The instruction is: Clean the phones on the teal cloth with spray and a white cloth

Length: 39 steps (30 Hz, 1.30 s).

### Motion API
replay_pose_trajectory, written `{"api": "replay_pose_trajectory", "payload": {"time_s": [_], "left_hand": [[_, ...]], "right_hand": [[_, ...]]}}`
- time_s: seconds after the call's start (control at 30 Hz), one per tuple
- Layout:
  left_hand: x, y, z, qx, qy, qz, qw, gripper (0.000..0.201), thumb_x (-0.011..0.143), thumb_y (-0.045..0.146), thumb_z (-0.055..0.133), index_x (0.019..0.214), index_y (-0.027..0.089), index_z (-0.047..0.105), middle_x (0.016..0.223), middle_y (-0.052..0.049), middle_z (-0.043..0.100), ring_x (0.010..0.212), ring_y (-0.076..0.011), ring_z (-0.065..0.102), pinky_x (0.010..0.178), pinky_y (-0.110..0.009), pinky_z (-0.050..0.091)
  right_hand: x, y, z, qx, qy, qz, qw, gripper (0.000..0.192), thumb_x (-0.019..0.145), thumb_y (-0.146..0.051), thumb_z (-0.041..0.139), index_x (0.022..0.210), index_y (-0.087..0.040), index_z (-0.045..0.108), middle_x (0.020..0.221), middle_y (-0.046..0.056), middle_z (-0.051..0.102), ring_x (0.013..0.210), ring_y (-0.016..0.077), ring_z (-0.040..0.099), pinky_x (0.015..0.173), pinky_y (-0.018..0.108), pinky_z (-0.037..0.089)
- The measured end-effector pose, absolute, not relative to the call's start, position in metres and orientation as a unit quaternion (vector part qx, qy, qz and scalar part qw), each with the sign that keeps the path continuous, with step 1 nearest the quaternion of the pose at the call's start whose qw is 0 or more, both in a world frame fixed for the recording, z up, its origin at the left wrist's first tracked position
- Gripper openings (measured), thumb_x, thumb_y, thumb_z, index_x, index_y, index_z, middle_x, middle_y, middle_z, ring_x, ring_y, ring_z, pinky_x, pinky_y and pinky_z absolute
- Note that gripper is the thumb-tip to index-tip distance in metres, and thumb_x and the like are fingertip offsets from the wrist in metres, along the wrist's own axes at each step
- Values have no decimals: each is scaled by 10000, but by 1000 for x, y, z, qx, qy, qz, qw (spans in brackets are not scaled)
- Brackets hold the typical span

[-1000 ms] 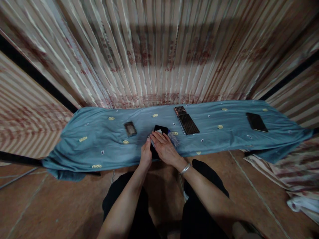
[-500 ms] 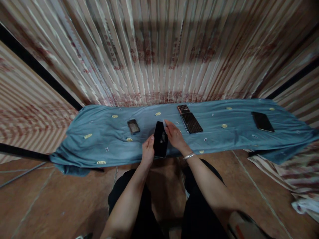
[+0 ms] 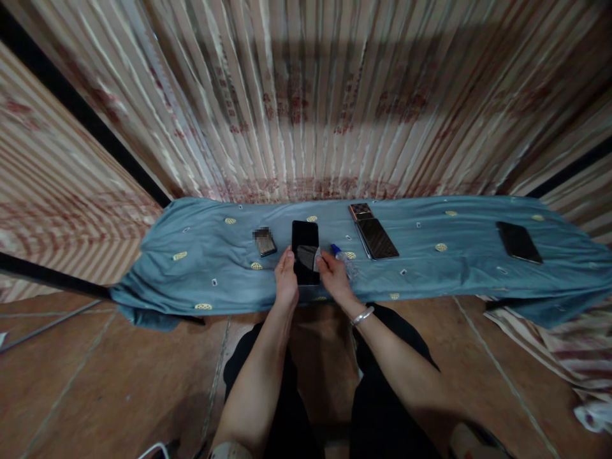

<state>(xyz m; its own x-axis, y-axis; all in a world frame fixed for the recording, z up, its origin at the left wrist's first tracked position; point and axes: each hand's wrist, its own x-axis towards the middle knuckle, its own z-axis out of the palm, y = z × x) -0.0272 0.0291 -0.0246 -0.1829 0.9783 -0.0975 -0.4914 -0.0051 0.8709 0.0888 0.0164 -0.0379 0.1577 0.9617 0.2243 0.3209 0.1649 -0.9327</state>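
Striped curtain [image 3: 306, 95] fills whole upper half of frame, pleated, w/ faded red print. Below it, brown tiled floor [image 3: 95, 382] across bottom, person's dark trousers at bottom centre.

Blue cloth [image 3: 201, 280] w/ small yellow motifs runs left to right across mid-frame, covering a low desk; left end droops toward floor.

Near right edge, on cloth: a dark phone [image 3: 519, 241], well apart from the rest. Right of centre: 2nd dark phone w/ patterned back [image 3: 377, 237], a small brownish item touching its top end. Left of centre: small blurred dark object [image 3: 264, 241].

Centre: black phone [image 3: 305, 252] lying flat on cloth, screen up, long side running away from the person. Left hand [image 3: 285, 285] curled at phone's lower-left edge, fingers touching it, steadying it. Right hand [image 3: 335, 280] at phone's lower-right edge, fingertips pinched shut on a small pale wipe [image 3: 317, 260] pressed to screen. Silver bangle [image 3: 362, 315] on right wrist. Just right of that hand: small clear bottle w/ blue cap [image 3: 343, 260], lying on cloth.
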Motion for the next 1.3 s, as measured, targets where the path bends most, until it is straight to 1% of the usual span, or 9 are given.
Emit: {"api": "replay_pose_trajectory", "payload": {"time_s": [0.1,0.17,0.27,0.37,0.53,0.73,0.93,1.2,1.3], "left_hand": [[-32,34,-25,283,419,661,554,391,799,413,667,1100,166,698,1223,-92,693,1201,-231,603,1073,-367,414],[-36,38,-25,278,427,667,543,379,804,409,661,1095,170,698,1267,-96,669,1238,-230,576,1085,-363,403],[-42,43,-26,273,444,666,535,374,805,415,657,1096,183,692,1303,-91,647,1271,-231,549,1087,-363,401],[-42,44,-23,251,449,662,545,372,808,403,648,1107,182,674,1289,-91,654,1257,-233,561,1065,-362,423],[-39,38,-11,229,410,644,603,410,779,377,676,1148,201,634,1212,-71,689,1162,-238,625,968,-365,495],[-41,28,4,249,322,608,681,342,710,359,753,998,196,667,1079,-52,734,1119,-244,648,963,-375,497],[-41,27,7,254,290,567,728,364,673,322,795,998,209,673,1010,-17,744,1083,-225,665,982,-366,489],[-37,23,8,293,295,507,755,447,721,485,733,1036,174,674,1155,-116,715,1226,-318,586,1024,-464,463],[-37,22,7,299,294,507,753,448,727,504,726,997,149,687,1140,-142,718,1260,-337,556,1033,-473,455]], "right_hand": [[82,6,-40,-573,-569,335,486,280,891,-372,465,893,-195,682,710,18,650,726,208,608,765,355,505],[77,0,-42,-555,-555,374,495,265,864,-410,519,823,-201,676,676,1,621,705,184,589,722,314,488],[66,-7,-45,-501,-459,495,542,276,771,-474,657,758,-199,659,661,-19,603,628,137,549,608,251,459],[61,-10,-44,-444,-355,595,568,336,700,-508,729,804,-196,663,645,-26,610,560,118,536,536,239,459],[75,-6,-33,-396,-271,674,562,310,594,-383,853,761,-188,680,611,-35,633,500,93,537,508,224,476],[103,2,-21,-382,-275,688,552,258,602,-285,865,782,-177,714,649,-14,682,561,103,605,554,220,520],[122,4,-16,-379,-284,705,529,236,615,-240,858,802,-186,724,674,-2,710,587,122,634,577,243,552],[130,4,-16,-353,-268,751,490,186,658,-185,827,802,-167,712,722,12,726,605,140,667,598,293,595],[129,4,-18,-338,-271,765,476,166,701,-206,805,824,-150,708,727,25,722,603,145,674,606,294,601]]}}
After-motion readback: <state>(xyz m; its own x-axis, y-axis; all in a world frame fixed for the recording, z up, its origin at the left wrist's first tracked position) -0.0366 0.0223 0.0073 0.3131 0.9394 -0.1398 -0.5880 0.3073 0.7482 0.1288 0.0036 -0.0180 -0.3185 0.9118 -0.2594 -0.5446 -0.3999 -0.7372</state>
